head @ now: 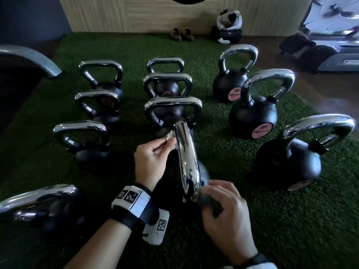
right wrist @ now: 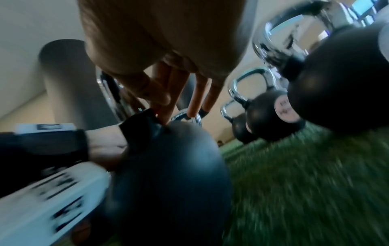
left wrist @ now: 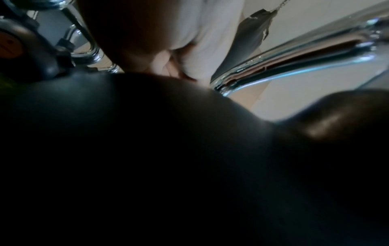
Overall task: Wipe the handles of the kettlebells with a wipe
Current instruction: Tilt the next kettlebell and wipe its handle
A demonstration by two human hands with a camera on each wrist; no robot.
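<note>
A black kettlebell (head: 203, 172) stands on the turf in front of me, its chrome handle (head: 187, 162) running away from me. My left hand (head: 167, 142) pinches a crumpled white wipe (head: 169, 135) against the left side of that handle, near its far bend. In the left wrist view the wipe (left wrist: 200, 41) lies beside the handle (left wrist: 294, 55). My right hand (head: 209, 197) holds the kettlebell at the near foot of the handle. From the right wrist, its fingers (right wrist: 166, 106) and thumb meet on the black body (right wrist: 168, 166).
Several more chrome-handled kettlebells stand in rows on the green turf (head: 252, 220): left (head: 81, 136), behind (head: 172, 109), right (head: 303, 152) and front left (head: 38, 200). Shoes (head: 181, 34) and a bag with a helmet (head: 227, 26) lie by the far wall. A machine (head: 330, 45) stands far right.
</note>
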